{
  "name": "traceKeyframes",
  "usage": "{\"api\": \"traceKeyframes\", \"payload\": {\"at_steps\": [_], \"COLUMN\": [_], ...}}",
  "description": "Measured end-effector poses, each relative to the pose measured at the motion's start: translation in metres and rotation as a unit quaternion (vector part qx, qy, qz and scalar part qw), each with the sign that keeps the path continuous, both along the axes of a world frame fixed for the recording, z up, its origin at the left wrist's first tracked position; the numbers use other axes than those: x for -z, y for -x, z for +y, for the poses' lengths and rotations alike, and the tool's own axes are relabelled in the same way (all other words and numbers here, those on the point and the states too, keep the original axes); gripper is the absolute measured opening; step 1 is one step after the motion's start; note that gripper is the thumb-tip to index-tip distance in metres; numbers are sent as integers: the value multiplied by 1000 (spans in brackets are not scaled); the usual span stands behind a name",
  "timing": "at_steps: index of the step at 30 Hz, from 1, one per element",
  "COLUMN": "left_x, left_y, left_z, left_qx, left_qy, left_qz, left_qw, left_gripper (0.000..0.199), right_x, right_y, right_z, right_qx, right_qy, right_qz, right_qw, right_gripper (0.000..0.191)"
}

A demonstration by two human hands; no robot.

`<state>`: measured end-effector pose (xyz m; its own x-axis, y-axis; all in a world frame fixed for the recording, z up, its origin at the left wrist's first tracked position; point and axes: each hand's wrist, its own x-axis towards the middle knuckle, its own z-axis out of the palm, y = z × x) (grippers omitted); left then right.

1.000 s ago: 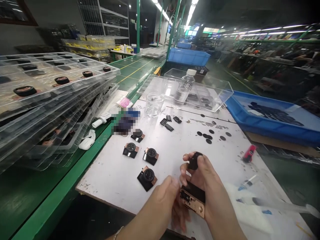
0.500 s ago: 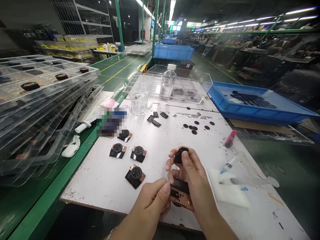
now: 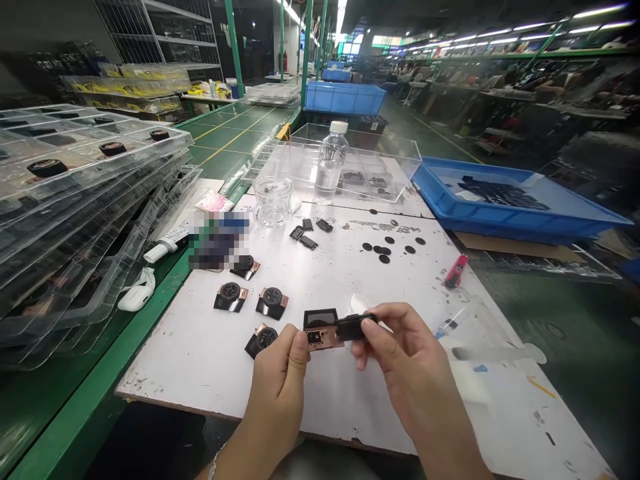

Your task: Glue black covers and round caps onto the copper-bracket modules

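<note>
Copper unit [image 3: 327, 339] sits above the worktop [image 3: 210, 373], toward its front edge — left hand [image 3: 280, 373] closed on its left end. Right hand [image 3: 413, 357] is partly open, pinching a black piece [image 3: 353, 327] at the unit's right end; whether those two touch is unclear. Wheel units [image 3: 273, 300] lie toward the worktop's left edge, a pink tool [image 3: 456, 272] near its right — black discs [image 3: 410, 250] farther back.

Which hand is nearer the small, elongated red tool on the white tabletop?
Right. The right hand is below and left of the red tool in view; the left hand is farther left.
</note>
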<state>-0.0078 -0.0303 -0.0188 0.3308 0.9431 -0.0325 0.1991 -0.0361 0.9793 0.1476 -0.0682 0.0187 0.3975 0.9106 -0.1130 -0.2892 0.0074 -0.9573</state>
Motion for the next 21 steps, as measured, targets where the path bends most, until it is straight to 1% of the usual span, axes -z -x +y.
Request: {"api": "traceKeyframes", "payload": {"at_steps": [2, 6, 11, 17, 21], "left_x": [0, 3, 5, 4, 4], "left_y": [-2, -6, -7, -6, -6], "left_z": [-1, -5, -6, -9, -10], "left_qx": [-2, -5, -17, -19, -18], "left_qy": [-40, -94, -135, -140, -122], "left_qz": [15, 26, 38, 22, 9], "left_qw": [999, 995, 990, 990, 992], "left_gripper": [42, 38, 35, 33, 35], "right_x": [5, 14, 14, 17, 21], "right_y": [6, 16, 21, 24, 25], "right_z": [-2, -1, 1, 1, 0], "right_qx": [4, 54, 69, 103, 113], "right_qy": [-6, -16, -22, -24, -34], "right_qz": [-32, -87, -106, -186, -208], "right_qw": [999, 995, 992, 977, 971], "right_gripper": [18, 15, 13, 12, 12]}}
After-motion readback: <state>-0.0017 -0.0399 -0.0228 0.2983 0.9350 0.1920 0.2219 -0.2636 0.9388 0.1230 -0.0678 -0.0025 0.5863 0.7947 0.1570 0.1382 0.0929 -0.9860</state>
